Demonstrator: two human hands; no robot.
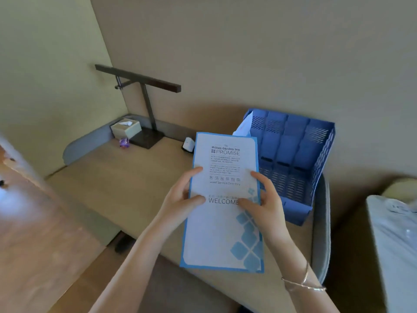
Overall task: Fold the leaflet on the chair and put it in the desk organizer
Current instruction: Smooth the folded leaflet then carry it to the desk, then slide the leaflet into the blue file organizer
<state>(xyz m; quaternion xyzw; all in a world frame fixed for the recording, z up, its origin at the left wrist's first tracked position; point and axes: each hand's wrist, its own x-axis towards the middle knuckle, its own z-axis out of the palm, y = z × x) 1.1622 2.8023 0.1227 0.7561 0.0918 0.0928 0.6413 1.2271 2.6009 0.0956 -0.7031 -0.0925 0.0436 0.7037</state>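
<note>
A pale wooden desk (117, 177) ran along the beige wall ahead of you. Above it you held the leaflet (222, 222), already folded to a narrow panel with its cover facing you. Your left hand (180, 199) pinched its left edge, thumb on the front, and your right hand (266, 204) clasped the right edge the same way. Just beside it, to the right, stood the blue desk organizer (297, 154), one slot holding a white paper. The folding looked done; next you needed to tip the leaflet upright and steer it into a free slot.
</note>
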